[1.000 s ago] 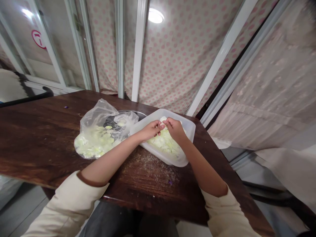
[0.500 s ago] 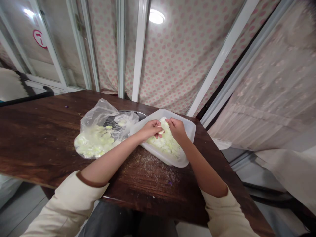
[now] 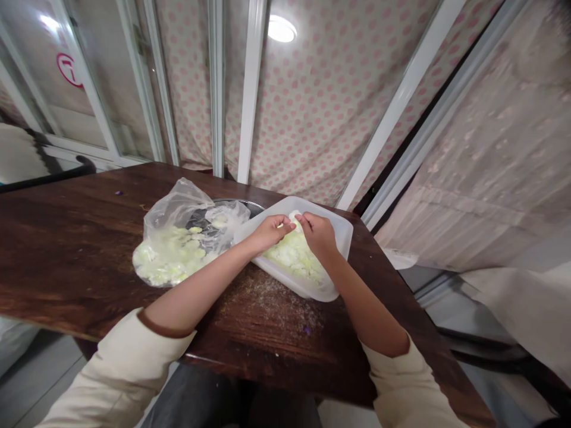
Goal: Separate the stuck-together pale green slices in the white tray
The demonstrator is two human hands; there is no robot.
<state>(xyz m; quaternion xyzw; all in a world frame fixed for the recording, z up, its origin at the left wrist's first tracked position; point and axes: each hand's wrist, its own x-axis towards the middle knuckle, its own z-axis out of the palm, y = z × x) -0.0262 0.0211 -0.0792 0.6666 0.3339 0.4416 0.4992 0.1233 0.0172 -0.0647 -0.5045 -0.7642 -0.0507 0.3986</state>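
Note:
Above a translucent white plastic tub [image 3: 344, 229], my two hands come together fingertip to fingertip. My left hand [image 3: 271, 232] is closed in a pinch at a small pale piece that its fingers mostly hide. My right hand [image 3: 317, 232] is also pinched, its thumb and forefinger near a whitish piece [image 3: 294, 215]; what sits between them is too small to name. Loose pale yellow-green petal-like shreds [image 3: 298, 258] fill the bottom of the tub. Left of it lies an open clear plastic bag [image 3: 181, 199] with pale yellow-green flower-like pieces [image 3: 172, 255] inside.
A round metal tray [image 3: 254, 207] shows partly behind the bag and tub. Fine crumbs [image 3: 279, 303] and a purple scrap [image 3: 307, 329] are scattered over the dark wooden table [image 3: 66, 249]. Curtained glass panels [image 3: 307, 101] stand behind the table.
My left fingers have turned and moved up slightly, closer to my right fingertips. The right hand has barely shifted. Bag and tub stay in place.

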